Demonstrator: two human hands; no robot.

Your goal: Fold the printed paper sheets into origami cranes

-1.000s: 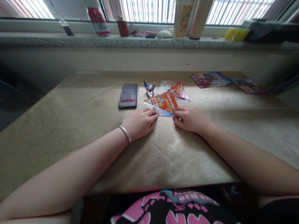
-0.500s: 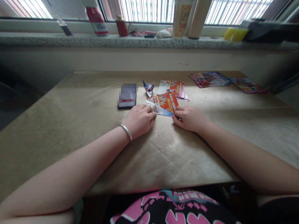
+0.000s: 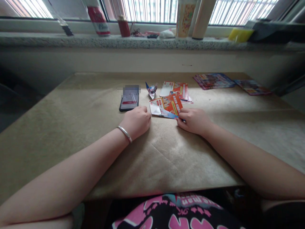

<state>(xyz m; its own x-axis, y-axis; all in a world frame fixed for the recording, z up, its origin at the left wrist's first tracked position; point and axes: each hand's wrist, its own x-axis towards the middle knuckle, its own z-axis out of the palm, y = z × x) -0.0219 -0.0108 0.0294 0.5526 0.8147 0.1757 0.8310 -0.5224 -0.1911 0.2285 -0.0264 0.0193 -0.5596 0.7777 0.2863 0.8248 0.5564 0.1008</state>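
Observation:
A printed paper sheet [image 3: 166,105], orange and white with a folded blue strip along its near edge, lies on the table in front of me. My right hand [image 3: 192,120] pinches the sheet's near right corner. Curled beside the sheet's left edge, and apart from it, is my left hand [image 3: 137,120]; its fingertips are hidden, so I cannot tell whether they hold anything. Just beyond the left hand a phone [image 3: 130,98] lies with its screen lit. A small folded paper crane [image 3: 152,90] sits behind the sheet, near more orange and white printed papers [image 3: 177,90].
Stacks of colourful leaflets [image 3: 214,80] and further leaflets [image 3: 254,87] lie at the table's back right. A cloth covers the table [image 3: 152,168]. On the stone windowsill [image 3: 147,43] stand a red and white can [image 3: 98,20], a red bottle [image 3: 124,27] and a yellow object [image 3: 240,35].
My left hand has let go of the sheet's near left part and drawn back to the left. My right hand keeps its place on the corner.

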